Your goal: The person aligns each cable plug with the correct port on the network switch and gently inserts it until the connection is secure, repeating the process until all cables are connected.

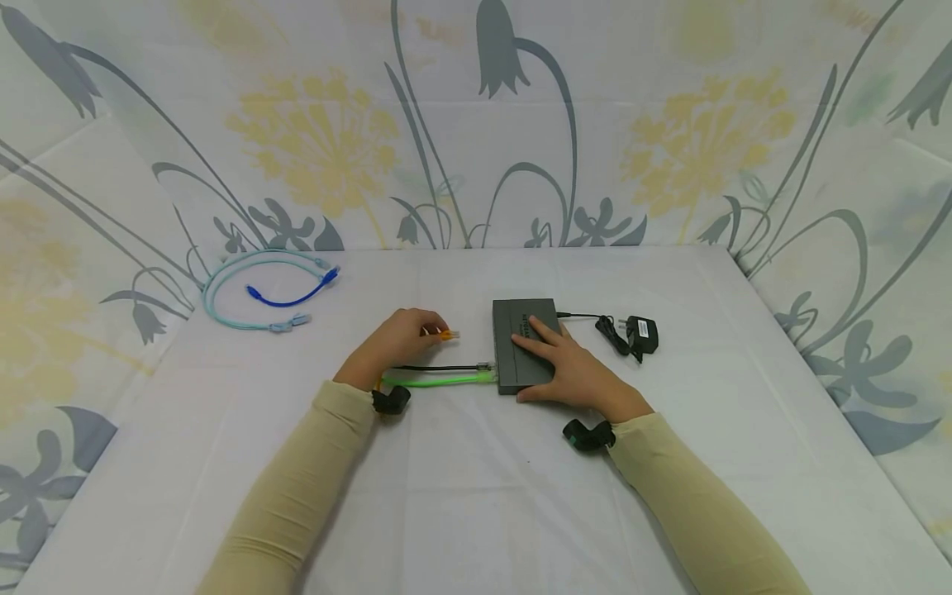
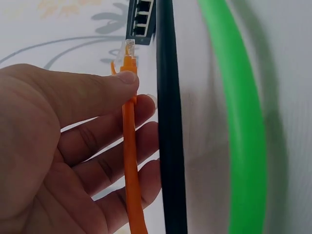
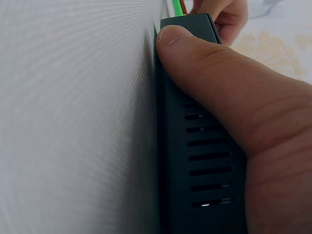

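Looks to be at the step of plugging an orange cable (image 2: 129,141) into a dark network box (image 1: 521,364). Pinching it just behind its clear plug (image 2: 130,48) with thumb and fingertip of the left grip (image 1: 394,343), left of the box and apart from it in the head view. Steadying the box on the white surface (image 1: 461,496) with the right grip (image 1: 576,372), with fingers spread straight over the top and thumb along the near side, not curled around anything.

Next, probably calls for squaring the plug to a free port in the row of ports (image 2: 141,19) and pushing straight in, without letting the box slide or snagging the black cable (image 1: 439,368) and green cable (image 1: 439,382), both seemingly plugged in just nearer the wearer. Cannot tell which port.

In the head view, pointing right, toward the box's left side, with the plug's long axis roughly left to right, nearly parallel to the black cable. In the left wrist view, pointing up toward the ports. For the box, a long axis from far to near, across the plug's line.
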Tool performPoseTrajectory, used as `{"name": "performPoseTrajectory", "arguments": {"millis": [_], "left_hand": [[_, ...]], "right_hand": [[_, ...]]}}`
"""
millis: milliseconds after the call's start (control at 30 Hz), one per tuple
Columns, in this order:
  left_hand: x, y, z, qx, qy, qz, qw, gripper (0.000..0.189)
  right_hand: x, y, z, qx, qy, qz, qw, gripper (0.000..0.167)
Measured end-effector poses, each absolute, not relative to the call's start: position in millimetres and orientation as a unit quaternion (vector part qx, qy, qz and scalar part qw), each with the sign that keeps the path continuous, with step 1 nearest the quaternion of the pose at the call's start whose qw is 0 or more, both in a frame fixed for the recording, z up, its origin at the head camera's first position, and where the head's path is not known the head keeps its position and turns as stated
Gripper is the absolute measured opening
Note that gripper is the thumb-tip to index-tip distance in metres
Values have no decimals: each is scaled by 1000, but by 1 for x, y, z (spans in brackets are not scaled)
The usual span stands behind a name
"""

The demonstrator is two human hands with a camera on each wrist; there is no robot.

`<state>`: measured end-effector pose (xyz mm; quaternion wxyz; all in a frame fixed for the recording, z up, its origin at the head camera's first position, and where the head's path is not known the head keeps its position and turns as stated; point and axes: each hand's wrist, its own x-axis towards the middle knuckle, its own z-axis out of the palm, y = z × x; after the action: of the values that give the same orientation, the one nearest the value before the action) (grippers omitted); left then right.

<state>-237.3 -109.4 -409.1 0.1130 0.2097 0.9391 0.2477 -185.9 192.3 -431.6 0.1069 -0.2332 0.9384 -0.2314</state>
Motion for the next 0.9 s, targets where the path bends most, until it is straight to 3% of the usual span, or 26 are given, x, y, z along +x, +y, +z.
{"name": "performPoseTrajectory", "arguments": {"millis": [900], "left_hand": [[-224,-82,-412,214,933,261,125,29]], "right_hand": [[-187,193,-434,-233,939,-229,104,93]]}}
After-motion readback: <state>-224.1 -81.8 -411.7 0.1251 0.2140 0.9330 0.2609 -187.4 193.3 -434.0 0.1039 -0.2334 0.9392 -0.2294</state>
